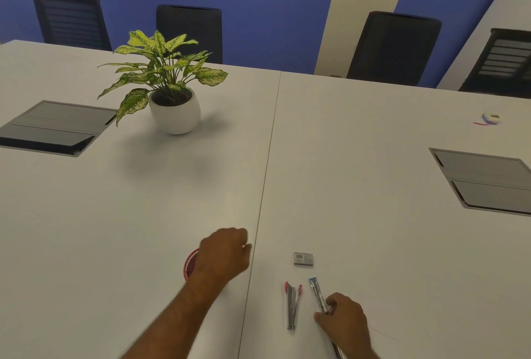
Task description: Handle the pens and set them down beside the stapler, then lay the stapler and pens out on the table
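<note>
The right hand point(343, 320) is gripping a blue-tipped stapler point(318, 295) near the tabletop's point(359, 157) front edge, just beside an opened red-tipped stapler point(292, 305) and near a small staple box point(303, 259). The left hand point(222, 252), fingers curled, is covering a red-rimmed dish point(189, 265) beside the centre seam; whether it is grasping it cannot be told. Wide bare surface is stretching toward a potted plant point(169, 83).
</note>
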Tool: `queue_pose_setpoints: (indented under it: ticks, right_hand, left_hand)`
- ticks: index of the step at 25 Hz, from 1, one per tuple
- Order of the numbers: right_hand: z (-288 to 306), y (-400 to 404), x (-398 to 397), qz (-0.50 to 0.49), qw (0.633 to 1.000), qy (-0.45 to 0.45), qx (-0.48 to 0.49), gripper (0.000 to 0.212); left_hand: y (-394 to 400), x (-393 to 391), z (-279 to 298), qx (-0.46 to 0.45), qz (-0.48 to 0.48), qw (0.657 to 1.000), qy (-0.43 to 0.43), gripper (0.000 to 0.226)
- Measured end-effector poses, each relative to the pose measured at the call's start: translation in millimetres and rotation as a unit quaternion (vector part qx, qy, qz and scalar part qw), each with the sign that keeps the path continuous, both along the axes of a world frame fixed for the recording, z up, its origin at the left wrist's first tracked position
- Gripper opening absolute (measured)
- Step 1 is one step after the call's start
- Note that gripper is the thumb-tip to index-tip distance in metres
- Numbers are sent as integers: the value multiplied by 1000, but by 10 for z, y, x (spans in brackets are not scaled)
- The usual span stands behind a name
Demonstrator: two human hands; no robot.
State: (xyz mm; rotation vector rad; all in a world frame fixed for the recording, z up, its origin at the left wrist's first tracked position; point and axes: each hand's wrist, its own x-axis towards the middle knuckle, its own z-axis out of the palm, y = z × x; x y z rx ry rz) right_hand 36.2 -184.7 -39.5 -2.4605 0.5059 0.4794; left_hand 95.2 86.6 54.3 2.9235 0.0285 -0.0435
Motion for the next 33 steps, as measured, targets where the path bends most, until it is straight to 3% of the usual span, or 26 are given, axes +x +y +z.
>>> queue_pose_setpoints:
  ticks: [4, 8, 11, 14, 18, 25, 30, 33]
  right_hand:
    - [62, -13, 96, -32, 997, -61, -16, 28]
    - [-2, -6, 363, -62, 995, -49, 57, 32]
    - [-54, 32, 593, -48, 995, 20, 82, 49]
    - [-69, 98, 747, -1, 996, 60, 61, 53]
    - [-109, 179, 853, 52, 994, 94, 10, 38]
    - [-34, 238, 860, 53, 993, 101, -7, 39]
    - [-44, 178, 814, -10, 994, 68, 87, 50]
    - [92, 164, 743, -96, 981, -34, 163, 27]
  left_hand:
    - [-391, -116, -370, -99, -45, 993, 46, 28]
    - [-699, -29, -753, -307, 94, 930, 180, 37]
    - [-881, 105, -902, -327, 119, 905, 245, 51]
    - [-1014, 208, -986, -318, 126, 895, 286, 55]
    - [-1128, 277, -953, -327, 126, 883, 311, 48]
    - [-1185, 291, -987, -366, 113, 866, 322, 54]
    - [-1181, 202, -769, -438, 128, 844, 282, 43]
    - [-1182, 105, -651, -477, 148, 837, 225, 36]
